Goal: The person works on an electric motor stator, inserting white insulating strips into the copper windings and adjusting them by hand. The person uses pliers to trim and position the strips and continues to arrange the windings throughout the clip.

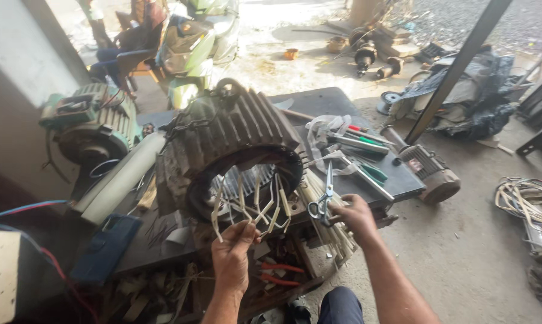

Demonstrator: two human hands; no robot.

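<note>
Your left hand (232, 255) is closed around a bunch of pale sleeved leads (256, 207) that fan out from the open mouth of the ribbed motor housing (235, 141), just in front of its lower rim. Your right hand (355, 217) grips a pair of scissors (323, 201) by the handles, blades pointing up and away from you, close beside the leads but not touching them. The housing lies on its side across the dark table (397, 180), filling most of its middle. Tools and white tape (328, 129) crowd the table's right part up to the edge. Red-handled pliers (280, 273) lie below your left hand. Right of the table, the concrete floor (469, 240) is open as far as a coil of cable (526, 201).
</note>
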